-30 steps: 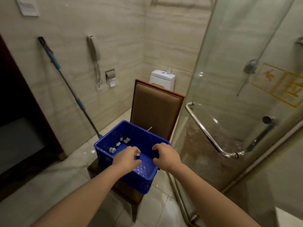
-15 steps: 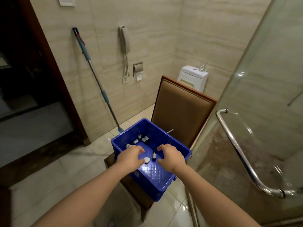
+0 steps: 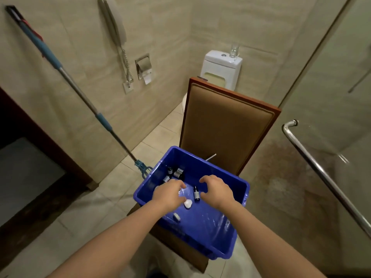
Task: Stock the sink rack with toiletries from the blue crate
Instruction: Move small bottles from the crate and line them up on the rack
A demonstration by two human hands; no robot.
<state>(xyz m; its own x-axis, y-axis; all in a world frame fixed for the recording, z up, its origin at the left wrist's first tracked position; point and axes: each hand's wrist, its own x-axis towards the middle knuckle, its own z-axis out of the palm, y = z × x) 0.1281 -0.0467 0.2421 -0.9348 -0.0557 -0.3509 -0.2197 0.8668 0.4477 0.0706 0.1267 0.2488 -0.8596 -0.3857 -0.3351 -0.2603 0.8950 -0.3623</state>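
Blue crate (image 3: 208,167), on the chair (image 3: 226,127): it holds your toiletries.
Small dark bottle (image 3: 196,194): lies between your hands, long axis pointing away from you, just beside your right thumb.
Right hand (image 3: 217,190): nearer, fingers loosely curled, empty.
Left hand (image 3: 170,194): curled downward. You cannot tell whether it grips the white cap (image 3: 188,204) at its edge.

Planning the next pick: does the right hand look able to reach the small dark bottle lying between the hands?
Probably yes. The small dark bottle lies uncovered on the floor of the blue crate, right beside the right hand, which seems to hold nothing.
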